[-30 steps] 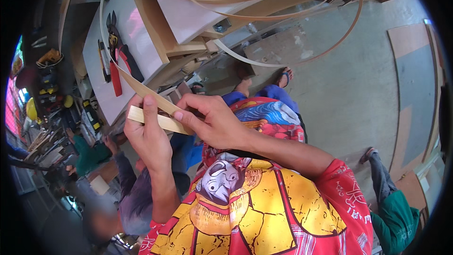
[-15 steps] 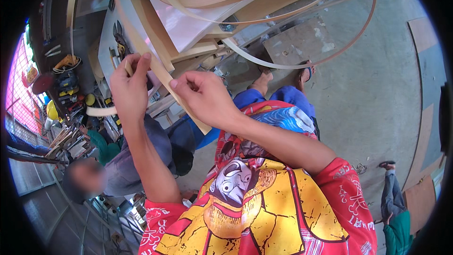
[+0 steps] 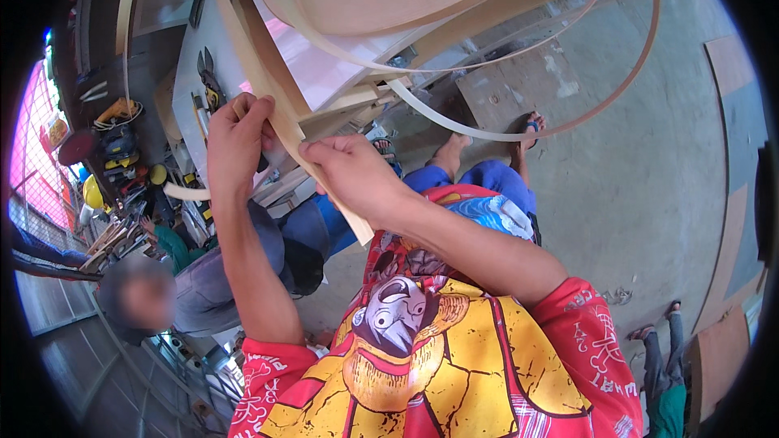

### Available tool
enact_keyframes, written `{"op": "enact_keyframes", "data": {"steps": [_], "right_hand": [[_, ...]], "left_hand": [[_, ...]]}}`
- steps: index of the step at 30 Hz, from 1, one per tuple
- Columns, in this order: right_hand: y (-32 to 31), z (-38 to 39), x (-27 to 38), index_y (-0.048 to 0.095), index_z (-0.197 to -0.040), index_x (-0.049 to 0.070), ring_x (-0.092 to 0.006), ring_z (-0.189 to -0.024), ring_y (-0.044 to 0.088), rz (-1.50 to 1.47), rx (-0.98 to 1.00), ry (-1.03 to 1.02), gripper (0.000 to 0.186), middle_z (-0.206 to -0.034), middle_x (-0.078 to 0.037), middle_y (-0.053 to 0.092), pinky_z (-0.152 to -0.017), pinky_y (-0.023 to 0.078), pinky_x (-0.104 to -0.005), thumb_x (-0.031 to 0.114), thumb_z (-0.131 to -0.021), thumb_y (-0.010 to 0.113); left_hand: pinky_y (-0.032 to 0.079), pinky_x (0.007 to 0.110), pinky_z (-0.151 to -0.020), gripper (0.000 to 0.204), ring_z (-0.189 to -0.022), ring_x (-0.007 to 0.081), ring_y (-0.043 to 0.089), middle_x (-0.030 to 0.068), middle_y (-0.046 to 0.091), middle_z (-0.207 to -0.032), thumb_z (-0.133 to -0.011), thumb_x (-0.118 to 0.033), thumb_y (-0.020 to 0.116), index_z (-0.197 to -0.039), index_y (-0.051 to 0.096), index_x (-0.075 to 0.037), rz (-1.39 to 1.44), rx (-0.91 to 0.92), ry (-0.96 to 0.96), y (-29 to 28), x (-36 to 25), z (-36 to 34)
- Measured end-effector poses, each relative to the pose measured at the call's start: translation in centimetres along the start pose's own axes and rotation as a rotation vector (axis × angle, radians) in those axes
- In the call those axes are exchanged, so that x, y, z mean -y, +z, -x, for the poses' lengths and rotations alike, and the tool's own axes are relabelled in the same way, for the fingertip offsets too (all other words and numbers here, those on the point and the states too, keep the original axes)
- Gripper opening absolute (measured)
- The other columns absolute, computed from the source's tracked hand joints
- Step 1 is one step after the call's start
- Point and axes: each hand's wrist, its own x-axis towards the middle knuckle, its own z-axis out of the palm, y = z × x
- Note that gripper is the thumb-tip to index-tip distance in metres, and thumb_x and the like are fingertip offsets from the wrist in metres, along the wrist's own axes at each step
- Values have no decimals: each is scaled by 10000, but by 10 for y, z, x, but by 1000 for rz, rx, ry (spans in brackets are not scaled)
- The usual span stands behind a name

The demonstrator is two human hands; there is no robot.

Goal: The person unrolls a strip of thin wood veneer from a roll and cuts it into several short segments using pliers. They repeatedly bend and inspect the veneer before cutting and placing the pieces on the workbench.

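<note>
Base: What's changed?

Me: Over the last second both hands rose toward the white bench top (image 3: 188, 69). One end of the wooden strip (image 3: 284, 124) now juts past the right hand (image 3: 353, 170), so a straighter length lies between the hands.

Base: Grip?

Me: Right pinches the strip under its thumb; left hand (image 3: 235, 134) pinches higher up, fingers partly hidden.

Base: Writing?

Me: Pale lettering on the red sleeve (image 3: 596, 349), wording left unlogged. I see none on the strip.
</note>
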Motion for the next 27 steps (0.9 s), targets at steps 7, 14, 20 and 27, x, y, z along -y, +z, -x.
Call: {"op": "enact_keyframes", "data": {"steps": [7, 14, 20, 27], "right_hand": [[-7, -3, 11, 585, -832, 93, -80, -491, 423, -170, 108, 210, 340, -651, 14, 494, -426, 311, -258, 323, -1080, 626], [-7, 0, 15, 592, -861, 82, -73, -498, 424, -193, 120, 236, 322, -659, 7, 489, -421, 307, -257, 321, -1071, 643], [-6, 1, 15, 606, -888, 73, -89, -511, 437, -215, 87, 267, 291, -669, -10, 493, -422, 322, -262, 298, -1066, 657], [-9, -4, 9, 657, -903, 84, -132, -482, 497, -130, 110, 226, 304, -698, -20, 565, -431, 399, -304, 325, -1082, 609]], "left_hand": [[408, 266, -552, 260, -564, 92, 521, 11, 600, -653, -977, -198, 688, -769, 655, -45, -60, 1, -59, -2, -7, -5], [410, 271, -547, 237, -559, 93, 523, 21, 606, -649, -957, -201, 692, -796, 686, -26, -53, 8, -64, -4, -11, -3], [417, 276, -545, 251, -552, 94, 526, 25, 614, -649, -953, -211, 697, -779, 678, -31, -53, 30, -72, -7, -9, -5], [423, 281, -550, 258, -552, 101, 528, 25, 612, -642, -954, -210, 693, -770, 677, -30, -73, 21, -56, -7, -6, -6]]}}
